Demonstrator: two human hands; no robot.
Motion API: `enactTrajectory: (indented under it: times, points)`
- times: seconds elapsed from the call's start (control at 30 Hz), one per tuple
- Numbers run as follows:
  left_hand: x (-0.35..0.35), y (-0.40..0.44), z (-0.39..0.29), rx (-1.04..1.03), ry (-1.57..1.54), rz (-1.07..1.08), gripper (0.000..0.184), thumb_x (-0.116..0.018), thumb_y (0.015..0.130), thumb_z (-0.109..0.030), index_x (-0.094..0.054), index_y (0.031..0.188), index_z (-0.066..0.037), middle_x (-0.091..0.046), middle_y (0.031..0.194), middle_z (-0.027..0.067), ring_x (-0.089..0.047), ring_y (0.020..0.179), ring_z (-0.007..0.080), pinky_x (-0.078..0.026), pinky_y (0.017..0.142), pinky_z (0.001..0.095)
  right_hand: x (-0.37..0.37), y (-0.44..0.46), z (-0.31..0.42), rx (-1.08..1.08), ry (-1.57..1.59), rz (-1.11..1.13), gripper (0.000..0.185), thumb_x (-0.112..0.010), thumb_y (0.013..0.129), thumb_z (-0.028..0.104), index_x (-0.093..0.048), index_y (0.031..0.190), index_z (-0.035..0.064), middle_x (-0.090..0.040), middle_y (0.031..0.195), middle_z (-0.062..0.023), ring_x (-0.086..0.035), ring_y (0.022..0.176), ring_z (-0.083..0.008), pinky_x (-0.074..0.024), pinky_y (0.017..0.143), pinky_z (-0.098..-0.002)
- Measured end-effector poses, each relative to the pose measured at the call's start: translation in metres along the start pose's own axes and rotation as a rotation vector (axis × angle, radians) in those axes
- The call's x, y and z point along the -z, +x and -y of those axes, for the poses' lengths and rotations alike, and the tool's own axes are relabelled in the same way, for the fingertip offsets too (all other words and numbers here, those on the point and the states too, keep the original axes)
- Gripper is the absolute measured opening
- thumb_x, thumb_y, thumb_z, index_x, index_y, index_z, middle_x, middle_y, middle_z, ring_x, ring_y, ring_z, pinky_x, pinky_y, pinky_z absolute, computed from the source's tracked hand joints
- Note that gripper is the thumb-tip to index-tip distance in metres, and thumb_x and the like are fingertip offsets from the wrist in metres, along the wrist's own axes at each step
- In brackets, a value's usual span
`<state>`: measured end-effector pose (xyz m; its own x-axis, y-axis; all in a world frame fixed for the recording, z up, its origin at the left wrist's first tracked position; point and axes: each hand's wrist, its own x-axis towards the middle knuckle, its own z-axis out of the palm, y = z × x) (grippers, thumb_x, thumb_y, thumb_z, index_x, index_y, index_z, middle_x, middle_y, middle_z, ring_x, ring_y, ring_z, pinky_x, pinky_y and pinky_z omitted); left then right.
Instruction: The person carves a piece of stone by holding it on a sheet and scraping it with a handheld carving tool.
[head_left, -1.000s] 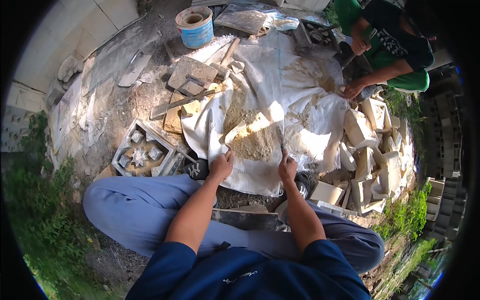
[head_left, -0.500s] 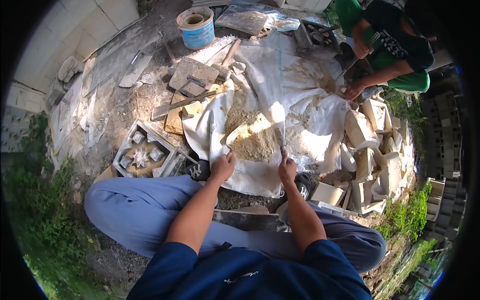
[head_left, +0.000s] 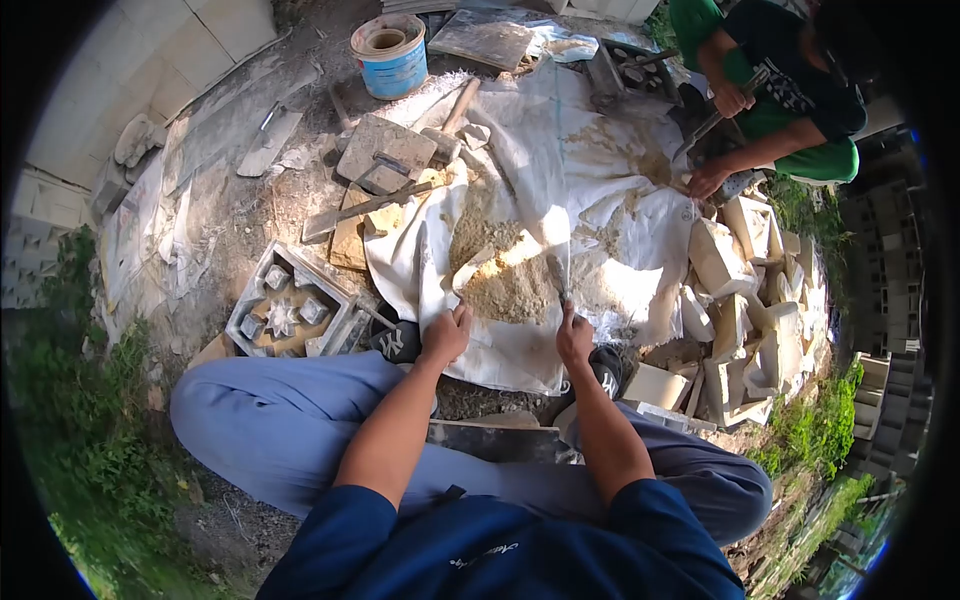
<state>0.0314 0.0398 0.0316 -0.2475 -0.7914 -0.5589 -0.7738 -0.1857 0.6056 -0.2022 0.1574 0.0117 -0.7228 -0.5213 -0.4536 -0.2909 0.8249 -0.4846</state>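
Observation:
My left hand (head_left: 447,335) is closed on the near edge of a white woven sack (head_left: 505,365) spread over the ground. A heap of sandy, yellowish-grey mix (head_left: 505,295) lies on the sack just beyond both hands. My right hand (head_left: 575,338) is wrapped round the handle of a trowel (head_left: 558,277), whose narrow grey blade points away from me at the heap's right edge. Part of the handle is hidden by the fingers. To the left sits a mould (head_left: 285,308) with a star shape and several small blocks inside.
A blue bucket (head_left: 390,65) stands at the back. A plastering float (head_left: 385,155) and a hammer (head_left: 462,105) lie beyond the heap. Cast pale blocks (head_left: 745,300) are piled at right. At the upper right, a co-worker (head_left: 780,110) crouches with a tool in one hand.
The co-worker's tool has shifted and now shows more of its length, tilted up to the right. My two hands, the sack and the heap have hardly moved.

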Motion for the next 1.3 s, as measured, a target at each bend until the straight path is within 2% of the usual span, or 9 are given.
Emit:
enactTrajectory:
  times: [0.3,0.4,0.53,0.73,0.8,0.9,1.0,1.13,1.3]
  points:
    - [-0.001,0.006,0.005,0.017,-0.008,0.034,0.054,-0.048,0.096,-0.045,-0.063,0.087,0.006,-0.064,0.063,0.02,-0.061,0.043,0.0301,-0.051,0.045,0.0402,-0.011,0.0,-0.017,-0.077,-0.143,0.032,0.08,-0.034,0.092,0.069,-0.072,0.089,-0.0015,-0.065,0.094,-0.0333,-0.061,0.099,-0.0491,-0.0469,0.089,-0.0517]
    - [-0.005,0.011,0.011,-0.002,0.044,0.016,0.057,-0.049,0.095,-0.05,-0.064,0.1,0.005,-0.061,0.057,0.0162,-0.056,0.037,0.0263,-0.047,0.038,0.0397,-0.007,0.006,-0.019,0.025,0.009,0.005,0.079,-0.034,0.095,0.064,-0.069,0.083,-0.0057,-0.064,0.083,-0.0325,-0.062,0.089,-0.0496,-0.0474,0.082,-0.0524]
    - [-0.011,0.011,0.015,0.009,-0.051,0.021,0.057,-0.048,0.096,-0.05,-0.064,0.1,0.005,-0.061,0.057,0.0166,-0.057,0.037,0.0266,-0.047,0.038,0.04,-0.006,0.004,-0.013,0.101,0.066,-0.093,0.077,-0.035,0.096,0.062,-0.068,0.08,-0.0055,-0.063,0.075,-0.0305,-0.061,0.083,-0.0497,-0.0474,0.077,-0.0533]
    - [-0.008,0.012,0.015,-0.019,0.047,0.003,0.053,-0.047,0.096,-0.045,-0.063,0.088,0.005,-0.065,0.065,0.0194,-0.062,0.045,0.0304,-0.053,0.049,0.0412,-0.009,0.005,-0.02,-0.125,-0.193,0.061,0.081,-0.037,0.091,0.069,-0.07,0.1,-0.0036,-0.067,0.1,-0.0296,-0.061,0.103,-0.0478,-0.0471,0.092,-0.0498]
    - [-0.007,0.012,0.013,-0.02,-0.025,0.014,0.056,-0.049,0.095,-0.048,-0.064,0.095,0.006,-0.063,0.06,0.0176,-0.058,0.039,0.0283,-0.047,0.038,0.0401,-0.01,0.008,-0.023,-0.05,-0.122,0.016,0.078,-0.036,0.093,0.066,-0.07,0.091,-0.0047,-0.066,0.091,-0.0311,-0.062,0.095,-0.0484,-0.047,0.086,-0.0512]
    - [-0.006,0.009,0.01,-0.026,0.024,-0.006,0.053,-0.048,0.096,-0.044,-0.063,0.086,0.005,-0.066,0.065,0.0193,-0.062,0.045,0.0302,-0.053,0.05,0.0406,-0.011,0.009,-0.029,0.051,0.058,-0.059,0.075,-0.036,0.096,0.061,-0.068,0.082,-0.0047,-0.063,0.08,-0.031,-0.061,0.083,-0.0486,-0.046,0.077,-0.0526]
    - [-0.005,0.005,0.005,0.013,0.006,-0.002,0.052,-0.048,0.096,-0.044,-0.064,0.087,0.006,-0.066,0.065,0.0192,-0.062,0.045,0.0301,-0.053,0.048,0.0398,-0.012,0.002,-0.033,0.208,0.172,-0.121,0.072,-0.035,0.097,0.058,-0.064,0.076,-0.0045,-0.06,0.072,-0.0299,-0.058,0.072,-0.0489,-0.0434,0.069,-0.0535]
    - [-0.004,0.003,0.002,-0.022,-0.015,-0.005,0.051,-0.048,0.096,-0.043,-0.065,0.091,0.005,-0.066,0.066,0.0201,-0.062,0.044,0.0299,-0.052,0.045,0.0399,-0.012,-0.014,-0.038,-0.003,-0.214,0.031,0.074,-0.034,0.094,0.065,-0.072,0.089,0.0015,-0.067,0.089,-0.0279,-0.063,0.092,-0.0475,-0.0487,0.084,-0.0526]
    - [-0.002,0.004,0.003,0.008,-0.009,0.02,0.051,-0.048,0.096,-0.044,-0.065,0.091,0.004,-0.065,0.065,0.0203,-0.062,0.044,0.0304,-0.051,0.044,0.0397,-0.011,-0.015,-0.031,-0.011,-0.178,-0.023,0.078,-0.036,0.093,0.066,-0.071,0.083,-0.0026,-0.066,0.084,-0.0297,-0.063,0.086,-0.049,-0.049,0.085,-0.0513]
